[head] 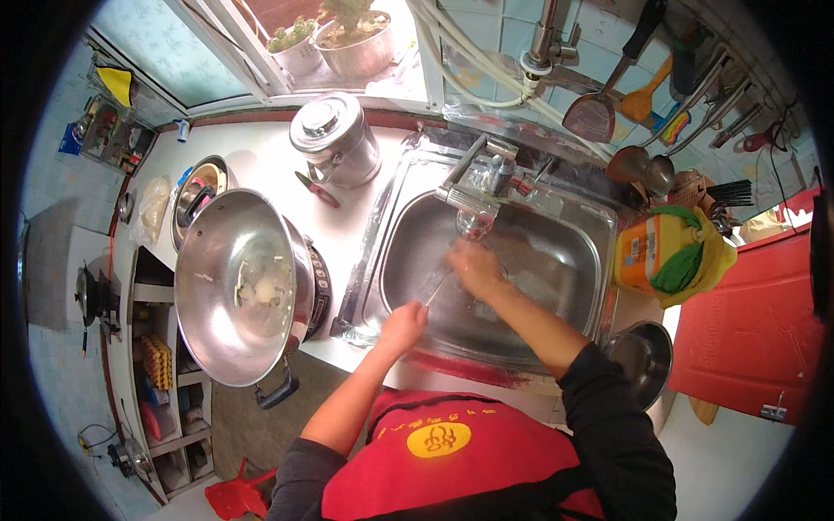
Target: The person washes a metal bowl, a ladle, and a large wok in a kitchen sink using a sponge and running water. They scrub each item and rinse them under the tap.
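Note:
Over the stainless steel sink (560,254), my left hand (402,327) is closed around one end of a thin, light stick-like utensil (440,288). The utensil slants up and away, towards my right hand (479,267). That hand is blurred by motion under the metal faucet (470,200), at the utensil's far end. Whether its fingers grip the utensil cannot be made out. Running water (474,225) falls from the spout onto or just beside the right fingers. The far end of the utensil is hidden by the hand and blur.
Left of the sink, a large steel wok (228,338) with food scraps sits tilted on an induction cooker (319,293). A lidded steel pot (342,146) and a red-handled knife (319,191) lie behind. A yellow jug (642,251) and a steel pot (642,361) stand right.

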The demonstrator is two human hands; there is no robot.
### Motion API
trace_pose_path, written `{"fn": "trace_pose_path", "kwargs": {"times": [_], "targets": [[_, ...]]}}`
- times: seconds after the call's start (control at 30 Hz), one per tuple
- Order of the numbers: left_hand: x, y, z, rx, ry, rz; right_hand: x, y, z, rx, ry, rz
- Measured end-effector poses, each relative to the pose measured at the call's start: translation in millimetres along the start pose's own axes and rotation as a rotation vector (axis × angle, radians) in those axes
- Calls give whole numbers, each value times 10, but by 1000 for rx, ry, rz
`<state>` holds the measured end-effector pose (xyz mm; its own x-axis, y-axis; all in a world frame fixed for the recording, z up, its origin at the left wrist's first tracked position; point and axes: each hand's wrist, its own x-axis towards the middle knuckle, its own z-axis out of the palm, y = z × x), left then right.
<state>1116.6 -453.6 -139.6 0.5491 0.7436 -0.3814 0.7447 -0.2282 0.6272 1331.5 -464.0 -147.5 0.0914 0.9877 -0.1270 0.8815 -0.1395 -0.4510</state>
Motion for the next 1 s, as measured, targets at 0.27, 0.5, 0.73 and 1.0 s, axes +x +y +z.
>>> {"fn": "trace_pose_path", "kwargs": {"times": [0.27, 0.5, 0.73, 1.0], "targets": [[90, -27, -11, -12, -21, -40, -168, -261, -80, 10, 84, -166], [-118, 109, -197, 145, -1, 38, 55, 52, -350, 40, 114, 312], [-287, 82, -194, 208, 64, 112, 403, 718, 173, 402, -23, 309], [-341, -17, -207, 255, 77, 72, 298, 167, 21, 355, -141, 444]]}}
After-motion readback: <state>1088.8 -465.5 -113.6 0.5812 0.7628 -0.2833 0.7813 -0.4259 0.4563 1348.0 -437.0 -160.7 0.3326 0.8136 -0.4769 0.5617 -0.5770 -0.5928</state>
